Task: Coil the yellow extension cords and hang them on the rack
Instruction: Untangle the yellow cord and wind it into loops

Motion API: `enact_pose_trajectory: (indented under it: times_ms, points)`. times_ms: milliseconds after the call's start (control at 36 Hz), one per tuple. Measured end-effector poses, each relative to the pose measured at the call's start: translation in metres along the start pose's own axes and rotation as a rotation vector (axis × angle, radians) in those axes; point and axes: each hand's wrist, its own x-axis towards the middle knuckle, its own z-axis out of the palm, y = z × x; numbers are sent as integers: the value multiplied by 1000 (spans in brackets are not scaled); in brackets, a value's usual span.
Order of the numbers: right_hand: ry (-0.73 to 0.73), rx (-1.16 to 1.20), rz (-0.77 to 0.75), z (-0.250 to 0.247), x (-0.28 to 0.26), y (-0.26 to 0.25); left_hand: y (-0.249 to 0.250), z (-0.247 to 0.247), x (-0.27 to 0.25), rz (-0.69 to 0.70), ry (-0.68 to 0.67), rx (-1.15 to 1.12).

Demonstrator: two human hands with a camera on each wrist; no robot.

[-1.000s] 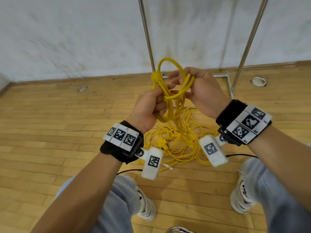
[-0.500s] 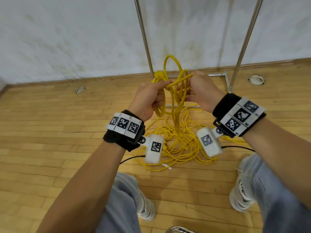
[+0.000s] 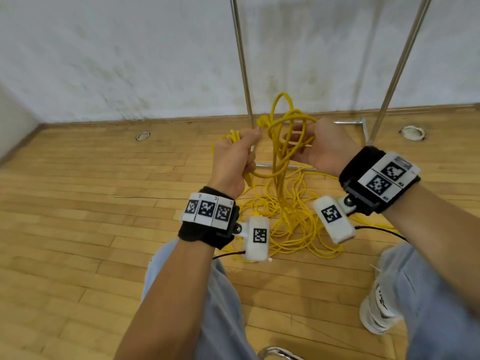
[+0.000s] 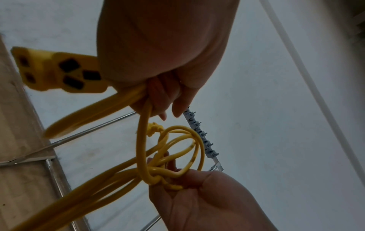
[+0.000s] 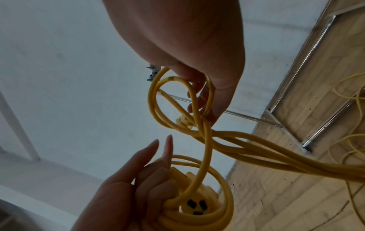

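A yellow extension cord [image 3: 275, 162] is held up in front of me between both hands. My left hand [image 3: 249, 141] grips a bundle of loops together with the yellow socket end [image 4: 57, 70]. My right hand [image 3: 298, 141] has its fingers curled through several loops [image 5: 177, 100] near a knot [image 3: 262, 122]. The rest of the cord lies in a loose tangle [image 3: 285, 222] on the floor below. The metal rack's two poles [image 3: 241, 61] rise behind the hands. Its hook bar [image 4: 199, 134] shows in the left wrist view.
The rack's base frame [image 3: 361, 123] lies on the wooden floor against a white wall. Two round floor fittings [image 3: 142, 135] sit near the skirting, left and right. My legs and a white shoe [image 3: 376, 310] stand just behind the cord pile.
The hands have drawn apart, the left one going left with its bundle, and the loops between them have spread wider. Both hands sit slightly higher against the rack.
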Motion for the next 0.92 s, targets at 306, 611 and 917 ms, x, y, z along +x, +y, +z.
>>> enact_pose_trajectory:
  times_ms: [306, 611, 917]
  points:
    - [10, -133, -63, 11, -15, 6, -2, 2, -3, -5, -137, 325]
    - [-20, -240, -245, 17, -28, 8, 0, 4, -3, 117, 38, 372]
    - [-97, -634, -383, 8, -30, 17, -6, 11, -5, 239, -133, 474]
